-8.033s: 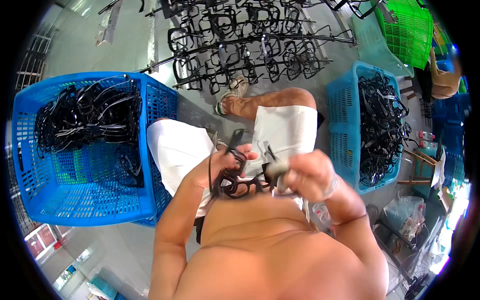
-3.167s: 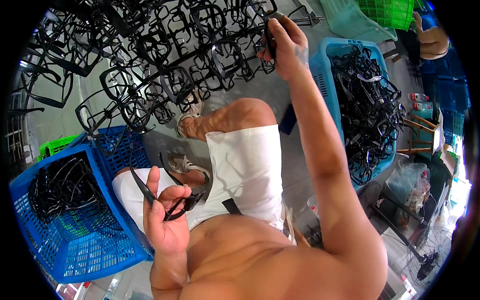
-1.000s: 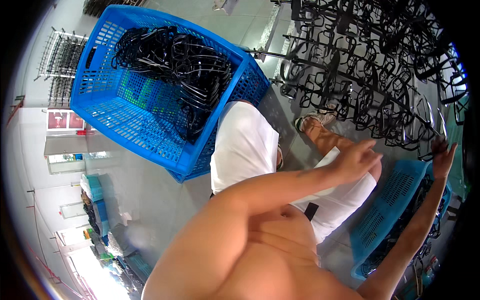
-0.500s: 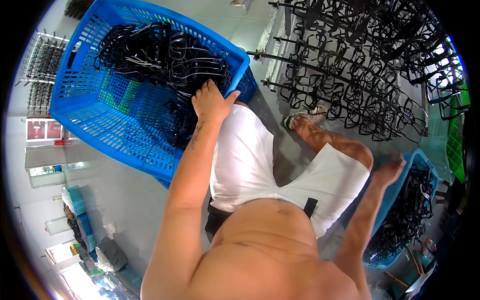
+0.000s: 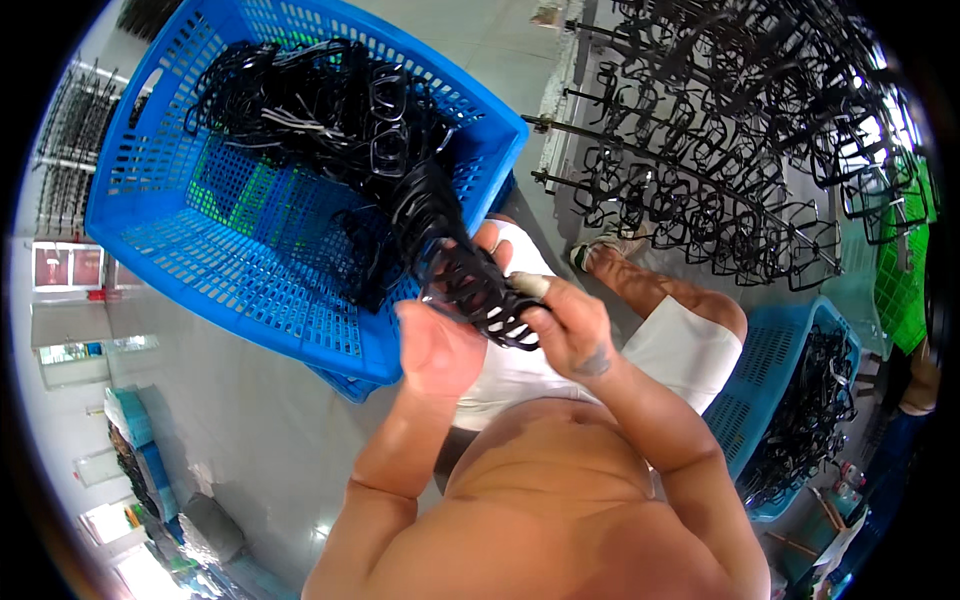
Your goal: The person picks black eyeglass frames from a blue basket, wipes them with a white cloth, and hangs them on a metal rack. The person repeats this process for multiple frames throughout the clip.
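A row of nested black eyeglass frames stretches from the pile in the blue basket out over my lap. My left hand cups its near part from below, fingers curled round it. At the near end, my right hand pinches the frames between thumb and fingers; one fingertip wears a pale cover. More black eyeglass frames lie heaped at the far side of the basket, some with clear lenses or openings facing up. The undersides of the held frames are hidden by my left palm.
Racks with rods of hanging black eyeglass frames stand at the far right. To my right is a light-blue basket of more frames. A green mesh crate sits beyond it. Another person's arm shows at the right edge.
My left hand has left the basket's rim and come over my lap. My right hand has swung in from the light-blue basket. Both now hold a row of eyeglass frames.
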The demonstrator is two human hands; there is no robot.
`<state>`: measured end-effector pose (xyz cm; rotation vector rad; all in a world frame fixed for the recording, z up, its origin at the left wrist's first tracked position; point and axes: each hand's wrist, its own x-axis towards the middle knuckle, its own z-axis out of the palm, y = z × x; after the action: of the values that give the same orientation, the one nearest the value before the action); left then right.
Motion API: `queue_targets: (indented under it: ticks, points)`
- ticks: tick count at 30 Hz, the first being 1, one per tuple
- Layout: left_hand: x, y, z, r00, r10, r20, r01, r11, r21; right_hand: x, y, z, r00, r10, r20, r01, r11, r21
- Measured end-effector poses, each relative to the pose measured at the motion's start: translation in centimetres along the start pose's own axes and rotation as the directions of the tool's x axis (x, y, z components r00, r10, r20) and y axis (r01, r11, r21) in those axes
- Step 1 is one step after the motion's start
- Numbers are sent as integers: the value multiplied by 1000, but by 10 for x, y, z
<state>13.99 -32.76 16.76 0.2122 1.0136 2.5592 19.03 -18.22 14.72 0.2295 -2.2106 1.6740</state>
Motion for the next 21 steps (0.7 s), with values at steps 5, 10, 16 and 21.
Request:
queue_targets:
  ticks: [5,10,16,21]
  points:
    - [10,26,-36,915,-267,303,279,960,3,3,-4,-10,966,-38,258,-1,989,150]
    - [7,25,-31,986,-34,166,39,999,-29,4,-15,-10,947,-304,108,321,914,-246]
    - [0,56,-44,951,240,-197,-193,954,228,-34,-34,-30,980,-188,57,188,982,10]
    - [-2,101,-70,872,463,-157,-370,835,407,-26,6,-15,824,118,-553,34,966,257]
